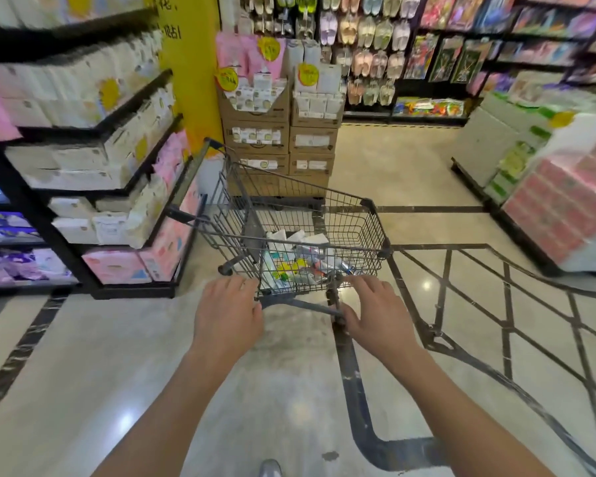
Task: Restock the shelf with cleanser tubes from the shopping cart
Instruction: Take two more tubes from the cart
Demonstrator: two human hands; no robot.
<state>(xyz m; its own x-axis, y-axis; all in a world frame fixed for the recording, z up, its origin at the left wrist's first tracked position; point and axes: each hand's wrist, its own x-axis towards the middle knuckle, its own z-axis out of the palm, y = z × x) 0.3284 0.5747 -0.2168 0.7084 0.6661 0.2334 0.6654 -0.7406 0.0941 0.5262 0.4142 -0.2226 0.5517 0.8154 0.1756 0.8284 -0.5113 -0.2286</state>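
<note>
A grey wire shopping cart [351,215] stands in the aisle in front of me. Several cleanser tubes [300,256], white, blue and yellow, lie jumbled in its basket. My left hand [229,315] grips the left end of the cart's dark handle bar [300,304], fingers curled over it. My right hand [375,315] holds the right end of the same bar, thumb wrapped under it. A black shelf unit [111,187] with white and pink packs stands to the left of the cart.
Stacked cardboard display boxes [279,132] and a yellow pillar [190,63] stand just beyond the cart. Slippers hang on the back wall [365,46]. A pallet of pink packs [565,201] sits at the right. Polished floor with dark inlay lines lies around me.
</note>
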